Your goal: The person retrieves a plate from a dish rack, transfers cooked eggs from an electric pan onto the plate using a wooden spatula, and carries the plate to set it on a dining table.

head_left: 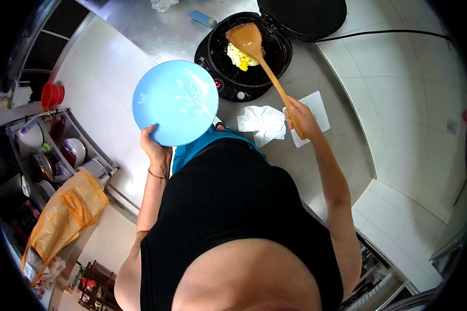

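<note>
Metal counter [342, 155], wooden spatula [246, 39], egg [242, 57]

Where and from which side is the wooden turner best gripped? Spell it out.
Likely the end of its handle, from the right, as the right hand has it: the handle is long and slim and slants out past the pan, while the broad head is in over the pan.

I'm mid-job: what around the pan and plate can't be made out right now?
All in the head view:
Egg: partly covered by the wooden spatula.
Left hand: most fingers hidden behind the blue plate.
Blue plate's underside: turned away from the camera.
Cooker panel: markings too small to read.
Black lid: cut off by the top edge.
</note>
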### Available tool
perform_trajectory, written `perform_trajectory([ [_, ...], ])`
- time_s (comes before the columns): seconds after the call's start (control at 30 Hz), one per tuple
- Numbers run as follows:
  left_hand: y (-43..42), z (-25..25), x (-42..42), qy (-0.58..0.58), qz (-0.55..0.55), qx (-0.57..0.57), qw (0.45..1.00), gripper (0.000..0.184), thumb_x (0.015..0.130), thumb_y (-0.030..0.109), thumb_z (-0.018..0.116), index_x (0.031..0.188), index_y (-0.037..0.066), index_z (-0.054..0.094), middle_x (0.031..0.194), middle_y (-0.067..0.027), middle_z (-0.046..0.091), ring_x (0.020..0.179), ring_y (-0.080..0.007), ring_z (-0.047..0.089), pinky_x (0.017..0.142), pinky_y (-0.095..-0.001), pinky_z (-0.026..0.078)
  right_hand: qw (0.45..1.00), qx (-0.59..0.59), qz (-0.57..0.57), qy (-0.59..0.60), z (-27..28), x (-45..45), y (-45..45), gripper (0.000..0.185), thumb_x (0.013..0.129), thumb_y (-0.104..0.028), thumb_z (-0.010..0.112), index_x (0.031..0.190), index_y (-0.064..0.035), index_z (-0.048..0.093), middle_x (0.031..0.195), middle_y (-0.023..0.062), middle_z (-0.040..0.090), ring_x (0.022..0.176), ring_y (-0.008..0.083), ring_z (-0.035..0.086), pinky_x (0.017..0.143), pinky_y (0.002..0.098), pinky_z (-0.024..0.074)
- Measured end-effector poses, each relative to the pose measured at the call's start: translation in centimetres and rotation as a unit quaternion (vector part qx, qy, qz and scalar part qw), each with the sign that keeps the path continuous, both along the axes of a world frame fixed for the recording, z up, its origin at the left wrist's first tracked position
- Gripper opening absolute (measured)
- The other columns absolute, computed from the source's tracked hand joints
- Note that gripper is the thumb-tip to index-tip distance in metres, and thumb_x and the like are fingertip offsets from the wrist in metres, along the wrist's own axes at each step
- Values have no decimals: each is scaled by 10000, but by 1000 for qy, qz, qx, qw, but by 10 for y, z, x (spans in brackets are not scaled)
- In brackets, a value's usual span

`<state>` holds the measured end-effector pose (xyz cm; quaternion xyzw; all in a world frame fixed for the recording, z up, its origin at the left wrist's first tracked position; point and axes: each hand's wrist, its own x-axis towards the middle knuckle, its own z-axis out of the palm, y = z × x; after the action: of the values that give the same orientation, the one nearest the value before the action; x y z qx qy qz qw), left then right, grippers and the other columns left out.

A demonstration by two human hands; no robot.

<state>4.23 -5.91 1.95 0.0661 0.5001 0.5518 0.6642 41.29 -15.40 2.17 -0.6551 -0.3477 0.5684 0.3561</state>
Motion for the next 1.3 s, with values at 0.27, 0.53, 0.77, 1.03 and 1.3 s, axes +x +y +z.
perform_trajectory([
  [0.27,-6,2,2,10,9,-11,1000,377,722,204,471,1043,6,452,989,-95,486,946,-231,470,848,-363,379,997,-76,5,13,-57,18,22,380,908,-212,351,1244,-40,399,617,4,456,415,57,396,379,182,347],
  [0.53,-6,0,1,4,6,-4,1000,351,721,204,472,1014,11,465,971,-90,492,928,-232,478,833,-363,388,994,-104,20,-41,-17,21,-17,373,901,-199,356,1229,-32,419,586,1,451,399,43,384,363,183,335],
  [0.77,-3,14,7,-15,2,-8,1000,263,716,185,488,929,32,508,887,-63,522,875,-222,502,812,-361,406,989,-124,-44,-75,26,31,-50,351,903,-181,376,1210,-24,446,591,-1,449,423,51,384,376,189,343],
  [1.03,-2,5,4,-8,-6,1,1000,323,720,201,475,988,19,478,946,-83,505,903,-229,492,818,-365,406,874,73,41,-478,-10,43,-29,446,865,-116,438,1300,-158,348,757,70,489,625,172,506,559,304,431],
  [1.3,-1,1,1,-8,4,2,1000,323,714,191,477,985,16,483,933,-81,508,897,-224,497,813,-358,407,765,39,106,-634,-66,-12,19,581,780,-21,448,1310,-225,325,815,139,444,731,307,496,644,392,421],
])
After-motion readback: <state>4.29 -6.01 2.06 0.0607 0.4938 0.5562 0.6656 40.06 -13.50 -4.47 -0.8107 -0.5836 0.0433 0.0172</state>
